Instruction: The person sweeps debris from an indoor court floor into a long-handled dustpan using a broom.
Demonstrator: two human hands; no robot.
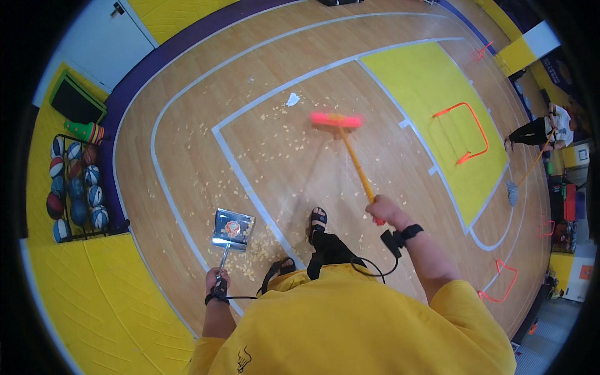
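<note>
My right hand [389, 212] is wrapped round the orange handle of a broom [355, 156], whose pink-red head is blurred and rests out on the wood floor ahead of me. Down at the left, my left hand [217, 279] grips the thin handle of a shiny metal dustpan [232, 229] with a round sticker on its pan. Pale scraps [265, 250] lie thickly beside the dustpan and thinly scattered farther out. A crumpled whitish piece [292, 99] lies beyond them, left of the broom head.
A rack of basketballs [76, 187] stands by the left wall, with green and orange cones [85, 132] behind it. Orange hurdle frames [478, 128] stand on the court at right. At far right, another person [550, 128] holds a mop [512, 192].
</note>
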